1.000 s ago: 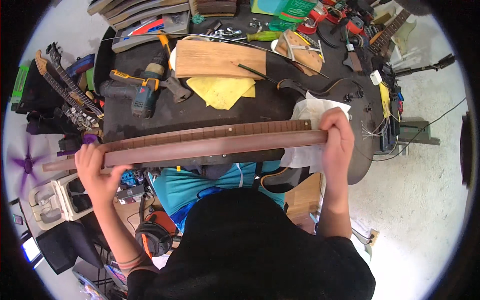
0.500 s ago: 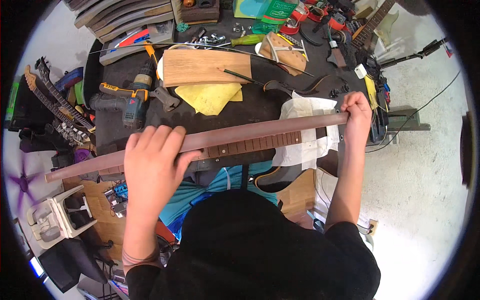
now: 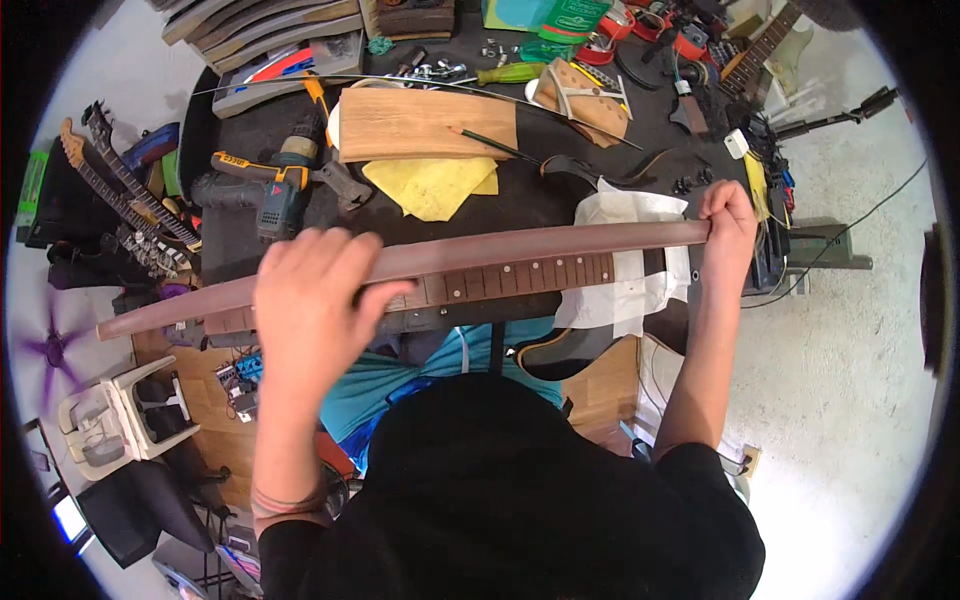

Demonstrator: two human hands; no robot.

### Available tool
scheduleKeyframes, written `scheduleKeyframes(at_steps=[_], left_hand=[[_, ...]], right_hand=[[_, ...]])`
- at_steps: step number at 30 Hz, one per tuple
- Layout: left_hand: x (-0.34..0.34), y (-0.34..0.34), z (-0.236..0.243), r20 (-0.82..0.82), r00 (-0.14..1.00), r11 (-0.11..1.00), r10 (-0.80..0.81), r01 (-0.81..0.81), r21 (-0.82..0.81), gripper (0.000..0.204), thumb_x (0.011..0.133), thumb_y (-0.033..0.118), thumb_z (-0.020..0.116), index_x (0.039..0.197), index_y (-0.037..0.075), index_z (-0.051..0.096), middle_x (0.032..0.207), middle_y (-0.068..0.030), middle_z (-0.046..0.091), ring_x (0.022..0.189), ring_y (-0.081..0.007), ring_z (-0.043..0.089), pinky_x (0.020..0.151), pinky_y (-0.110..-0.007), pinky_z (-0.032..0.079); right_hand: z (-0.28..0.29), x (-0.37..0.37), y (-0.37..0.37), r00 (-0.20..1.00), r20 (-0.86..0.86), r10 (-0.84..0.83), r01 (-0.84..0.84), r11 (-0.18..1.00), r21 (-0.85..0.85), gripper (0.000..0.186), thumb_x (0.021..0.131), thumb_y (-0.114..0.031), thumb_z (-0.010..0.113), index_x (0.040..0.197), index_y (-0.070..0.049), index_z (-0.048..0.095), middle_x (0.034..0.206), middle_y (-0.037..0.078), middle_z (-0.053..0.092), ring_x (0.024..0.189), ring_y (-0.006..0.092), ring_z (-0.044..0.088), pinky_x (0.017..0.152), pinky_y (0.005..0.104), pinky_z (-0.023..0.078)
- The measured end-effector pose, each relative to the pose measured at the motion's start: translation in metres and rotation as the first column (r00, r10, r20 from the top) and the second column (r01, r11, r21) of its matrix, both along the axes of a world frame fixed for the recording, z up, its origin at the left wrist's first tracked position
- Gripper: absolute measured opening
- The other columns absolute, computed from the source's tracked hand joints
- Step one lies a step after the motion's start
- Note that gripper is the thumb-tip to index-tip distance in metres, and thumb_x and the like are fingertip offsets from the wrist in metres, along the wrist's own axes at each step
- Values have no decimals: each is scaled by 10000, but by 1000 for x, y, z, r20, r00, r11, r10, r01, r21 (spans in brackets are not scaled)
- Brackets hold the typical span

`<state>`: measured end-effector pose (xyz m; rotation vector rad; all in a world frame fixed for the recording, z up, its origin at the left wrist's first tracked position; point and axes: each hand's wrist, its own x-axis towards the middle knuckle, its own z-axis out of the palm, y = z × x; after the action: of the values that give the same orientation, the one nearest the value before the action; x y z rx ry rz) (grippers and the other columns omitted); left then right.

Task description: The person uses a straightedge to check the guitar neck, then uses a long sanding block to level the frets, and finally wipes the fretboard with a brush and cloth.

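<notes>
A long reddish-brown bar (image 3: pixel 520 243) lies lengthwise above and along a dark guitar fretboard (image 3: pixel 490 280) with fret lines and pale dots. The bar hides the fretboard's far edge, and I cannot tell if the two touch. My left hand (image 3: pixel 312 300) bends its fingers over the bar left of the middle, its thumb apart on the near side. At the bar's right end, my right hand (image 3: pixel 728 228) is closed round the tip. White paper or tape (image 3: pixel 600 305) covers the guitar body (image 3: pixel 565 355) beside the fretboard's right end.
On the dark bench (image 3: pixel 400 230) beyond lie a cordless drill (image 3: pixel 285 195), a yellow cloth (image 3: pixel 430 188), a wooden block (image 3: pixel 425 125), and a pencil (image 3: pixel 495 143). A thin rod (image 3: pixel 240 87) lies farther back. Guitar necks (image 3: pixel 125 185) stand at left; a white wall (image 3: pixel 840 380) is at right.
The whole view has shifted slightly, so things sit a little higher and farther right. More of the fretboard's dots show below the bar. Both hands keep their places on the bar.
</notes>
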<state>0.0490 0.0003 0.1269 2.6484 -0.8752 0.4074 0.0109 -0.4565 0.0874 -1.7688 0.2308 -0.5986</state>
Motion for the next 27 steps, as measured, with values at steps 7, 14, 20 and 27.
scheduleKeyframes(at_steps=[7, 14, 20, 27], left_hand=[[-10, 56, 0, 31, 995, 995, 97, -97, 19, 472, 727, 460, 868, 961, 76, 723, 840, -92, 652, 799, -343, 631, 718, -455, 464], [-9, -52, -9, -41, 997, 993, -67, 63, -101, 366, 773, 368, 853, 973, 137, 652, 900, -43, 624, 899, -251, 642, 777, -425, 467], [-4, 36, 14, -192, 981, 999, 43, -41, 15, 484, 774, 429, 854, 1053, 54, 730, 963, -116, 702, 983, -366, 685, 855, -493, 517], [-10, 82, 8, 81, 986, 982, 148, -156, 105, 560, 714, 547, 843, 919, 56, 667, 877, -81, 626, 843, -327, 607, 756, -444, 438]], right_hand=[[7, 2, 53, 993, -83, 82, -101, 961, -257, 102, 871, 28, 481, 828, -63, 496, 864, -7, 517, 835, 124, 490, 771, 261, 412], [-24, -15, -139, 991, -71, -110, 99, 984, -146, 113, 974, 8, 534, 906, -82, 530, 946, 14, 556, 841, 121, 488, 790, 266, 415], [-30, -19, -139, 992, -20, -123, 124, 991, 44, 128, 987, 34, 545, 916, -72, 556, 956, 44, 582, 824, 136, 510, 791, 271, 452], [-16, -8, -80, 996, 89, -13, 2, 992, 127, 138, 953, 57, 545, 891, -65, 550, 914, 44, 568, 814, 151, 518, 793, 289, 450]])
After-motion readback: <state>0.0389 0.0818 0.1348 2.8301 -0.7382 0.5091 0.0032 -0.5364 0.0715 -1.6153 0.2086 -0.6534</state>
